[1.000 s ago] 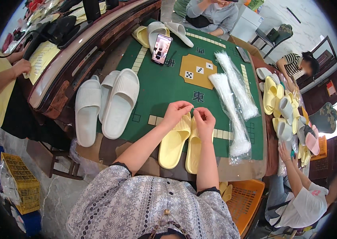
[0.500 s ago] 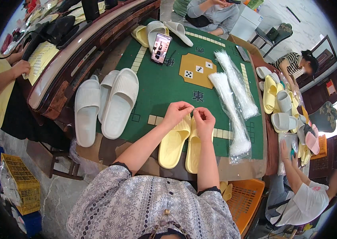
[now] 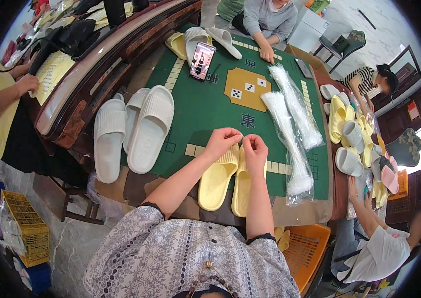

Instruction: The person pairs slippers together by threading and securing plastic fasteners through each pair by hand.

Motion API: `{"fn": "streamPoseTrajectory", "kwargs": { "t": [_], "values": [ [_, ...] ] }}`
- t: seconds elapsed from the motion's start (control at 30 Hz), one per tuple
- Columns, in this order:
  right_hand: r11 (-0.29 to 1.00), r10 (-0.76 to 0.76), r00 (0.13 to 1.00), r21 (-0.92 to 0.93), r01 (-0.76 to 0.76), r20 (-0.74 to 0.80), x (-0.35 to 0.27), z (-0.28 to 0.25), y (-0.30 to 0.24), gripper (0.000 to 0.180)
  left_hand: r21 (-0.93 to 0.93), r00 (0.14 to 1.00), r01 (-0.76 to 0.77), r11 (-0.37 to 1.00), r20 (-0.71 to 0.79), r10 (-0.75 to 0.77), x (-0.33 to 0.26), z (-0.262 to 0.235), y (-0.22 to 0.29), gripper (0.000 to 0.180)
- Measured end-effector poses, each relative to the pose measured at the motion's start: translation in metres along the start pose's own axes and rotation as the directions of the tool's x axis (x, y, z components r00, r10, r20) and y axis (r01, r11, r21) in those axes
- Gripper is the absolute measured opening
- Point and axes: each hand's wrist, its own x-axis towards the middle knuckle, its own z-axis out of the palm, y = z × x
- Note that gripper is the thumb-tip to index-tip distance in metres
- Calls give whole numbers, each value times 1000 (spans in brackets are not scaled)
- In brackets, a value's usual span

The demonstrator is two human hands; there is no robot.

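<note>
Two yellow slippers lie side by side at lower centre of green worktop. Left hand, right hand pinch-clenched at slipper tops, fingertips nearly meeting. White slippers left; bagged white bundles right; phone upper centre.

Both hands' fingertips hide whatever they pinch (too small) above the yellow slippers.

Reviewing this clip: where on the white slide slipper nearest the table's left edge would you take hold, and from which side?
Likely the wide strap band of the white slipper, at its far end. It lies sole down, lengthwise along the table edge, apart from both hands. Come from the left, the open side; another white slipper crowds its right. The arched band leaves room for fingers underneath.
</note>
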Motion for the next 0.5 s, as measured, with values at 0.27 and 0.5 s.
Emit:
{"fn": "streamPoseTrajectory", "kwargs": {
  "t": [0.27, 0.5],
  "values": [
    [1000, -3, 1000, -12, 3, 13, 0, 1, 1, 6, 40, 1000, -14, 999, -7, 14, 0, 1, -5, 13],
    [1000, 12, 999, -26, -11, 38, 1, 0, 5, 6, 41, 1000, -18, 999, 3, 18, 3, -1, -11, 12]
  ]
}}
